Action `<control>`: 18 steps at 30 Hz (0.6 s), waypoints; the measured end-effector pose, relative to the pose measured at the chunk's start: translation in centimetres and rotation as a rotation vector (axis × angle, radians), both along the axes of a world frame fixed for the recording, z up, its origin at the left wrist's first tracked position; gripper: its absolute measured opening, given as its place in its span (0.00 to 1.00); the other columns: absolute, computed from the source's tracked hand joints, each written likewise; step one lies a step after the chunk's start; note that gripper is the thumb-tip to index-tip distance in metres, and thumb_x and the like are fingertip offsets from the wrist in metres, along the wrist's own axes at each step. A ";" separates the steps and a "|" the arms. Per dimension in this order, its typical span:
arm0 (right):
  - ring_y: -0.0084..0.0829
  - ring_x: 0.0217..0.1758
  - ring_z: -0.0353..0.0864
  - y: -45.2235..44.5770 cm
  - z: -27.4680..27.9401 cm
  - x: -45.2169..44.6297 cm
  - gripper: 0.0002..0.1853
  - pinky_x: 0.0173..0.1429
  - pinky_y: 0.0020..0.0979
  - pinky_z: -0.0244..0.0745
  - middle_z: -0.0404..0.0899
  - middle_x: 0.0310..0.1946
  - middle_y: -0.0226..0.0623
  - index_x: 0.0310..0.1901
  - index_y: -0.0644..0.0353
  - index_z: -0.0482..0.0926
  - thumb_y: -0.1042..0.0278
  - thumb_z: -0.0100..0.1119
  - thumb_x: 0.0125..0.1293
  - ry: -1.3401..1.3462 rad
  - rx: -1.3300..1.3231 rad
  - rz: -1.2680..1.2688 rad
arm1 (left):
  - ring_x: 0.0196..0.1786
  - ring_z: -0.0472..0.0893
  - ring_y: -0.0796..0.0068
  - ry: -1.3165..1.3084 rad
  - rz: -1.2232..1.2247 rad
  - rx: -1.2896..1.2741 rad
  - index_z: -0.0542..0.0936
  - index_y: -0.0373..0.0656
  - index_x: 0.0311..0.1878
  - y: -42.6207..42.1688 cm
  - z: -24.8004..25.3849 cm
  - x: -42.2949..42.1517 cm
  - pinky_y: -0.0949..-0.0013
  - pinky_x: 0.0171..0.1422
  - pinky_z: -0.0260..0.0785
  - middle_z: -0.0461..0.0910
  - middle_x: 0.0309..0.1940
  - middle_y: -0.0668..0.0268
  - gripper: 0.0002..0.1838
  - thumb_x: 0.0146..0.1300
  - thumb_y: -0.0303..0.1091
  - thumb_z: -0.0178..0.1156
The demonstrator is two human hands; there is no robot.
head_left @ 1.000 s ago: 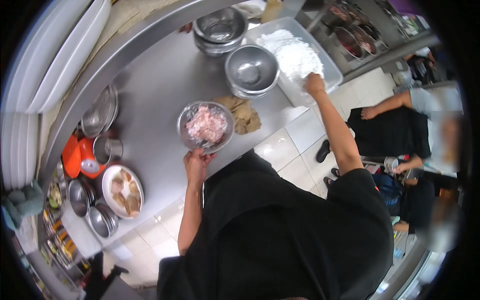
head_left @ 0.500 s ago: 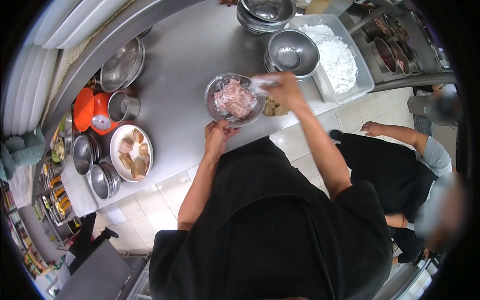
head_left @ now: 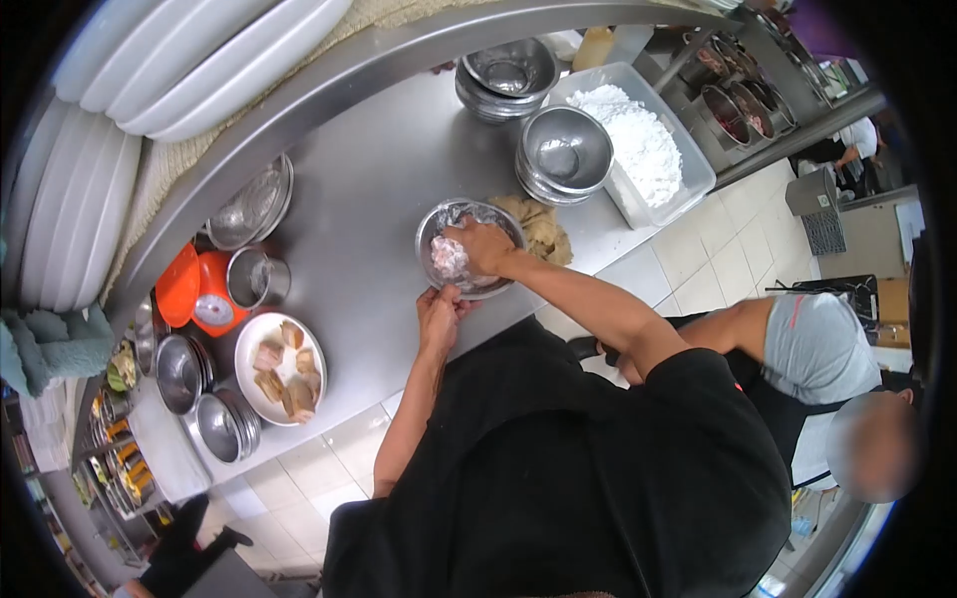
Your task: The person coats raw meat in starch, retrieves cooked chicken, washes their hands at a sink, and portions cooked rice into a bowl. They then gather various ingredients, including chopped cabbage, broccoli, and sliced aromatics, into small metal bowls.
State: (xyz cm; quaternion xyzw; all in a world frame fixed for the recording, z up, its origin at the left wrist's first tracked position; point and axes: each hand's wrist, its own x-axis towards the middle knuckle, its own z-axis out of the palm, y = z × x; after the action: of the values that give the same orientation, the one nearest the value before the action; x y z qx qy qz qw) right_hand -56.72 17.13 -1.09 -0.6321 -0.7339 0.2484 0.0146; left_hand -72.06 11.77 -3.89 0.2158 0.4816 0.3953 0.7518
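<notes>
My left hand [head_left: 440,317] grips the near rim of a metal bowl [head_left: 427,245] on the steel table. Inside the bowl, my right hand [head_left: 480,247] presses on pink minced meat [head_left: 449,256] dusted with white powder; its fingertips are hidden in the meat. A crumpled brown cloth [head_left: 543,231] lies against the bowl's right side. Stacked metal bowls [head_left: 565,151] stand beyond the cloth, beside a clear plastic tub [head_left: 701,177] of white powder [head_left: 638,145].
On the left are a white dish [head_left: 317,351] with pale meat pieces, an orange scale [head_left: 214,294], a metal pot [head_left: 257,277] and more stacked bowls [head_left: 221,427]. White plates [head_left: 75,209] fill the upper left. A person [head_left: 817,349] is at the right.
My right hand has moved from the powder tub over to the bowl and now is in the meat. My left hand stays at the bowl's rim. The person at the right has shifted.
</notes>
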 end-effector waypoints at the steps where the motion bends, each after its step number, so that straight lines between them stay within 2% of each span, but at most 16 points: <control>1: 0.46 0.52 0.77 0.3 0.6 -0.1 0.30 0.54 0.39 0.74 0.70 0.56 0.50 0.57 0.47 0.72 0.62 0.66 0.48 -0.036 -0.053 -0.001 | 0.23 0.72 0.73 0.012 -0.013 0.028 0.69 0.33 0.30 0.0 -0.7 -0.4 0.56 0.40 0.80 0.69 0.24 0.63 0.06 0.55 0.25 0.55; 3: 0.42 0.52 0.78 0.9 2.1 -0.1 0.28 0.54 0.38 0.75 0.76 0.49 0.48 0.54 0.50 0.75 0.57 0.66 0.48 -0.111 -0.155 -0.022 | 0.24 0.73 0.73 0.029 -0.055 0.090 0.69 0.32 0.33 0.3 -1.7 -0.7 0.53 0.41 0.79 0.70 0.25 0.62 0.07 0.56 0.25 0.54; 4: 0.41 0.44 0.82 0.6 1.9 0.2 0.28 0.49 0.40 0.77 0.82 0.36 0.43 0.47 0.52 0.80 0.52 0.68 0.40 -0.109 0.025 -0.025 | 0.25 0.74 0.73 0.043 -0.058 0.063 0.68 0.33 0.34 0.3 -1.4 -0.7 0.53 0.41 0.80 0.70 0.25 0.63 0.07 0.56 0.25 0.55; 7: 0.44 0.51 0.79 0.8 2.7 -0.1 0.34 0.54 0.40 0.75 0.78 0.47 0.47 0.54 0.52 0.76 0.53 0.68 0.40 -0.152 -0.069 -0.016 | 0.26 0.75 0.72 0.015 -0.060 0.008 0.68 0.33 0.34 0.4 -0.7 -1.0 0.53 0.40 0.80 0.70 0.24 0.63 0.08 0.55 0.25 0.56; 8: 0.49 0.58 0.72 0.0 1.6 -0.2 0.38 0.58 0.41 0.71 0.69 0.56 0.52 0.59 0.48 0.71 0.57 0.67 0.40 -0.128 0.089 -0.002 | 0.26 0.76 0.71 -0.020 -0.078 -0.002 0.68 0.32 0.35 0.5 -0.6 -1.1 0.54 0.40 0.80 0.71 0.25 0.63 0.08 0.55 0.25 0.56; 11: 0.54 0.63 0.64 -1.2 0.7 -0.6 0.40 0.62 0.43 0.67 0.61 0.62 0.55 0.62 0.43 0.67 0.63 0.67 0.41 -0.047 0.120 0.030 | 0.26 0.76 0.70 -0.043 -0.082 0.012 0.68 0.31 0.36 0.5 0.2 -0.9 0.54 0.41 0.80 0.72 0.25 0.61 0.09 0.55 0.24 0.56; 12: 0.54 0.59 0.70 -1.1 0.7 -0.7 0.38 0.59 0.43 0.70 0.65 0.58 0.57 0.61 0.41 0.69 0.66 0.67 0.41 0.083 -0.005 -0.103 | 0.26 0.76 0.70 -0.028 -0.086 0.002 0.68 0.31 0.36 0.6 0.0 -1.0 0.54 0.41 0.80 0.72 0.25 0.61 0.09 0.56 0.24 0.56; 15: 0.52 0.53 0.75 -0.2 0.5 -0.9 0.37 0.56 0.43 0.73 0.71 0.53 0.55 0.60 0.42 0.70 0.67 0.66 0.41 0.082 -0.057 -0.091 | 0.27 0.77 0.69 -0.008 -0.091 -0.022 0.68 0.31 0.36 0.8 -0.6 -1.5 0.54 0.42 0.79 0.73 0.25 0.60 0.09 0.56 0.25 0.56; 16: 0.49 0.49 0.78 -0.1 0.8 -0.6 0.33 0.52 0.42 0.75 0.76 0.48 0.51 0.58 0.44 0.73 0.64 0.65 0.43 0.076 0.006 -0.045 | 0.27 0.77 0.68 -0.023 -0.095 -0.022 0.68 0.31 0.36 0.9 -0.7 -1.4 0.54 0.42 0.79 0.73 0.25 0.59 0.09 0.56 0.25 0.56; 18: 0.48 0.50 0.78 0.9 1.9 -0.1 0.31 0.52 0.42 0.75 0.77 0.47 0.49 0.57 0.45 0.73 0.60 0.64 0.45 -0.021 -0.089 -0.089 | 0.26 0.77 0.69 -0.045 -0.086 -0.018 0.69 0.31 0.35 1.3 -0.8 -1.1 0.55 0.41 0.79 0.72 0.24 0.60 0.08 0.56 0.25 0.55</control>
State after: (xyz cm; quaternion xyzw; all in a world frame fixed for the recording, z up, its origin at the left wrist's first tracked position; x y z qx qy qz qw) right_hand -56.83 17.99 0.76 -0.6667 -0.6935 0.2731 -0.0102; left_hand -73.18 13.08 -4.68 0.2206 0.4586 0.3631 0.7805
